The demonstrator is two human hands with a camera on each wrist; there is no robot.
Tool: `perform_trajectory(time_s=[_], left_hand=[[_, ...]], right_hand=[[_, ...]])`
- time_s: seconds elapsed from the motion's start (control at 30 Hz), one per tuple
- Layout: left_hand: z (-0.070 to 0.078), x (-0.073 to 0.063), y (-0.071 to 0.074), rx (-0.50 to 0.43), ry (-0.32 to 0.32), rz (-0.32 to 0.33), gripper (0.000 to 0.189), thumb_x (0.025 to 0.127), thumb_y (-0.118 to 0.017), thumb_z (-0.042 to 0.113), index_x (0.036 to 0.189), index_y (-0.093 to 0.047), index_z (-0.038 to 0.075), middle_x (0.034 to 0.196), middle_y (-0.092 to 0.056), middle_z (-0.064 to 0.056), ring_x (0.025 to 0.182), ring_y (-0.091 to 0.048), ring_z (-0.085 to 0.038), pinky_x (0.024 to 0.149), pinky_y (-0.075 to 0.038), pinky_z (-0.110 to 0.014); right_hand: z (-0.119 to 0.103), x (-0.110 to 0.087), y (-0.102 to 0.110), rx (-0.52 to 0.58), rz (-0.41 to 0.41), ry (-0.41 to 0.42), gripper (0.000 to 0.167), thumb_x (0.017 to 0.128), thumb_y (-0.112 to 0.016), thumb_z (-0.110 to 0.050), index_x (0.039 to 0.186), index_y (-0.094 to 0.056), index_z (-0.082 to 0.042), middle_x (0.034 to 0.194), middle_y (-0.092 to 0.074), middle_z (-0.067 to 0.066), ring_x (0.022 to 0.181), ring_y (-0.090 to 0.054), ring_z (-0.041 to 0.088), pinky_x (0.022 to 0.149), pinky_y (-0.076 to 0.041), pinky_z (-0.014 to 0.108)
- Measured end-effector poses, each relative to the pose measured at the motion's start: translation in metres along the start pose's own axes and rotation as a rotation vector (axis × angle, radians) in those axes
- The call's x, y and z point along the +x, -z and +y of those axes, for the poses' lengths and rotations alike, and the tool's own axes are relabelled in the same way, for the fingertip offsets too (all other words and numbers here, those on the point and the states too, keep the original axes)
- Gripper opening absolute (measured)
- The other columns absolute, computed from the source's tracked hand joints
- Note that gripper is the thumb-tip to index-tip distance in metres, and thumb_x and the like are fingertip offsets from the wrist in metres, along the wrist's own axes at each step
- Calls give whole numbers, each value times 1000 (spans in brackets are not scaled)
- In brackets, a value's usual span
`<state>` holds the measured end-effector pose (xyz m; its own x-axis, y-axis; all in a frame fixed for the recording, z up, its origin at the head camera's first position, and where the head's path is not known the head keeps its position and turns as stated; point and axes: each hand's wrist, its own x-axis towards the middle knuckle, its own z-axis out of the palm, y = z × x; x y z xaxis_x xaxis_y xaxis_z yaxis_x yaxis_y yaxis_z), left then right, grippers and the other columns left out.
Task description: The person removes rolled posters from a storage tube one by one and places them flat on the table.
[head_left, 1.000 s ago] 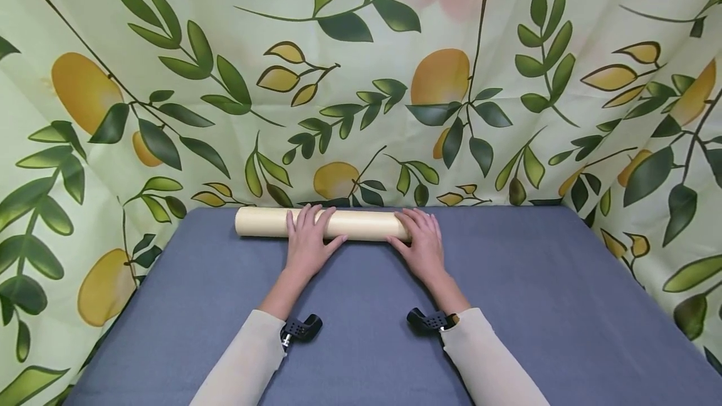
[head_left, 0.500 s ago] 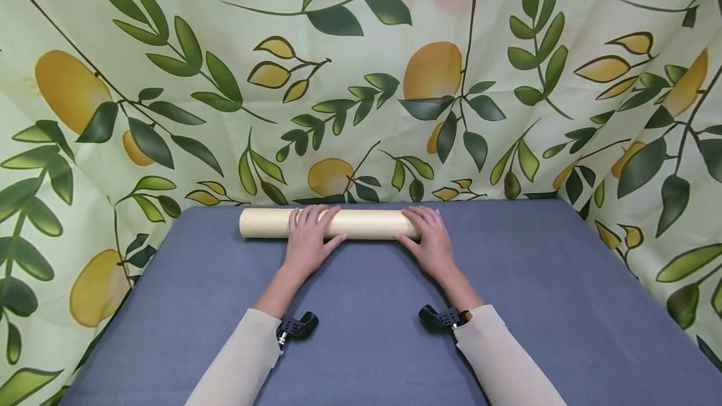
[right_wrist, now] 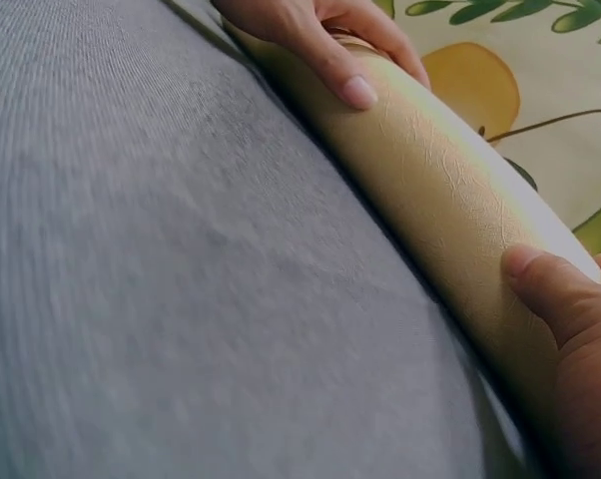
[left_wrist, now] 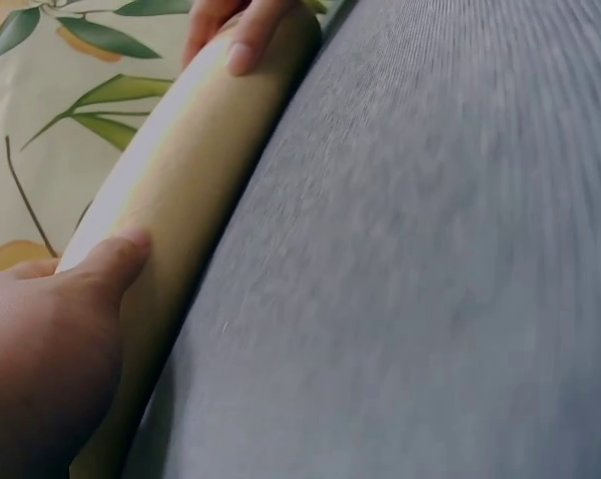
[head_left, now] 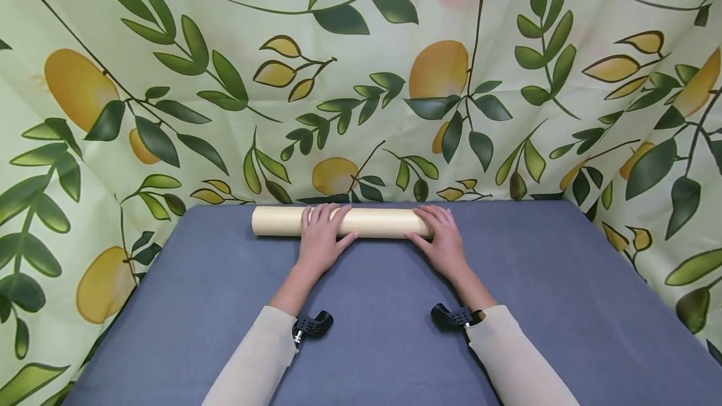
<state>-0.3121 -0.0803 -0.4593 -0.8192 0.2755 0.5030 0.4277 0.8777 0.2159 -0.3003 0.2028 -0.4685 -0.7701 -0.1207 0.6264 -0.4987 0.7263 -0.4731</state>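
Observation:
A cream roll of what looks like embossed wallpaper (head_left: 378, 223) lies crosswise at the far edge of the table. My left hand (head_left: 321, 240) grips it left of its middle, fingers over the top and thumb along the near side. Around the right end is my right hand (head_left: 441, 240), holding it the same way and hiding that end. In the left wrist view the left thumb (left_wrist: 116, 261) presses on the smooth-looking side of the roll (left_wrist: 196, 150). Fine raised lines show on the roll (right_wrist: 450, 190) in the right wrist view, between both hands.
A blue-grey cloth (head_left: 383, 306) covers the table. Directly behind the roll hangs a curtain (head_left: 372, 105) printed with leaves and orange fruit, which also runs along both sides. Black wrist cameras (head_left: 316, 324) sit at both cuffs.
The roll has shifted a little to the right along the far edge, and both hands have moved right with it. Their hold looks the same.

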Motion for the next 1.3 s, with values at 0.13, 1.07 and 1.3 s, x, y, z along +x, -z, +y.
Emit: perform_trajectory(time_s=[0.13,1.07,1.3], left_hand=[[8,5,-4,-1,0,-1,63,90,-71,51,144,-53,25,139,-56,-8,133,-47,-30,120,-23,-58],[28,19,-22,24,9,-16,64,92,-66,55,146,-49,25,141,-53,-9,135,-44,-31,121,-20,-57],[30,18,-22,1,7,3,63,91,-69,52,144,-52,24,140,-54,-9,134,-45,-31,121,-20,-57]], right_hand=[[8,-2,6,1,2,-8,56,80,-86,-22,130,-66,-7,134,-63,20,131,-51,37,119,-23,69],[27,-3,21,215,278,-398,57,87,-79,-20,138,-59,-2,145,-53,22,136,-48,37,112,-38,50],[41,-4,36,358,313,-695,41,97,-66,-38,115,-71,-1,93,-66,-3,81,-53,7,70,-42,17]])
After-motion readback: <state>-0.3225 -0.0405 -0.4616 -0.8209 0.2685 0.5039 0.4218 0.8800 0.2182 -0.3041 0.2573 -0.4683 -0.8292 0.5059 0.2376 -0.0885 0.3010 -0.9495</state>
